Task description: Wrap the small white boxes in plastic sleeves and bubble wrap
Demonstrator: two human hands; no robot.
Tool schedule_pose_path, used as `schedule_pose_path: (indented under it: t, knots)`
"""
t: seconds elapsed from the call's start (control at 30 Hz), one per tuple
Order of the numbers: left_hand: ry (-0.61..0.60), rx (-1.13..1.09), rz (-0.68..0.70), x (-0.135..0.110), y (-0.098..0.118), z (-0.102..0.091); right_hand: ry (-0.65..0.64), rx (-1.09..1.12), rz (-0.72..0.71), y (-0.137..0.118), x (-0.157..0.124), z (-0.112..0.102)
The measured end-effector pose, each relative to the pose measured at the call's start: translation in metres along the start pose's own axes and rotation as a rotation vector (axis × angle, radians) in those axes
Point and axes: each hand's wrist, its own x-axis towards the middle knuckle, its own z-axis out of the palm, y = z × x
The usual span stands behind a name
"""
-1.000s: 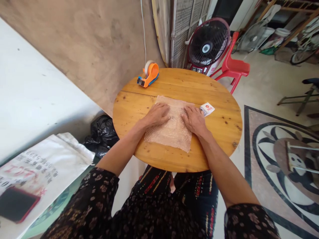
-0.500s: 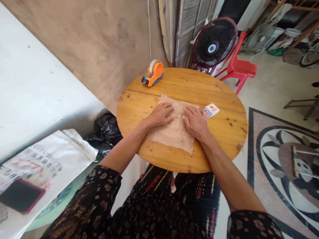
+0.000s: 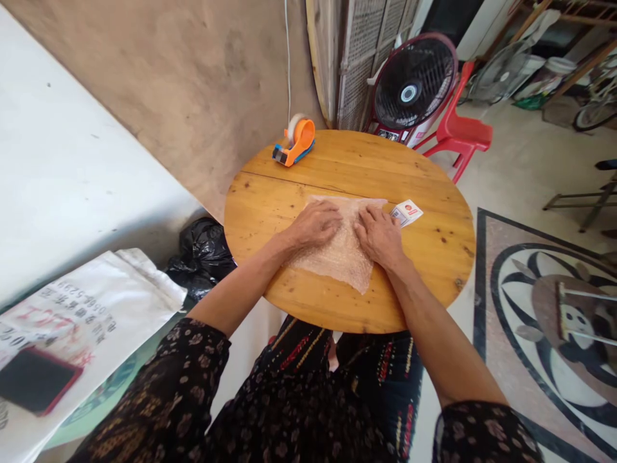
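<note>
A sheet of bubble wrap (image 3: 340, 260) lies on the round wooden table (image 3: 434, 244). My left hand (image 3: 315, 224) rests flat on its left half, fingers stretched out. My right hand (image 3: 379, 235) presses flat on its right half, fingers also extended. The two hands sit close together near the sheet's far edge. A small white card with a red mark (image 3: 407, 213) lies just right of my right hand. An orange tape dispenser (image 3: 293, 141) stands at the table's far left edge.
A standing fan (image 3: 409, 87) and a red plastic chair (image 3: 457, 132) stand behind the table. A black plastic bag (image 3: 205, 247) lies on the floor at the left. A white printed sack (image 3: 81, 315) and a dark phone (image 3: 36, 379) lie at lower left.
Both hands have slid a little closer together on the bubble wrap, and the sheet's far edge looks flatter. The view has shifted slightly.
</note>
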Motion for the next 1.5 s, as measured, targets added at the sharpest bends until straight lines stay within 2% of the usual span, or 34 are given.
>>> schedule_pose_path:
  t: [0.07,0.33,0.63,0.77,0.97,1.17,1.33,1.5]
  knots:
    - [-0.023,0.008,0.017,0.0,0.001,0.002,0.003,0.0,0.007,0.0,0.0,0.001]
    - [0.023,0.005,-0.05,0.0,-0.004,0.0,-0.008,0.008,0.016,0.001,0.001,0.001]
    - [0.027,-0.025,-0.025,-0.001,-0.006,0.0,-0.038,-0.02,0.014,0.003,0.002,-0.001]
    - [-0.007,-0.019,-0.036,0.0,-0.004,-0.002,-0.043,-0.012,0.015,0.005,0.002,0.0]
    - [-0.086,0.014,-0.048,-0.001,-0.001,-0.004,-0.004,-0.002,0.01,0.005,0.0,0.0]
    - [-0.074,0.054,-0.041,-0.003,-0.002,-0.003,0.062,0.015,-0.051,-0.002,-0.003,-0.006]
    - [-0.091,0.072,-0.047,-0.004,0.0,-0.004,-0.005,0.029,-0.142,-0.005,-0.002,-0.003]
    - [-0.099,0.081,-0.069,-0.004,0.002,-0.006,-0.03,0.012,-0.071,0.001,-0.001,0.001]
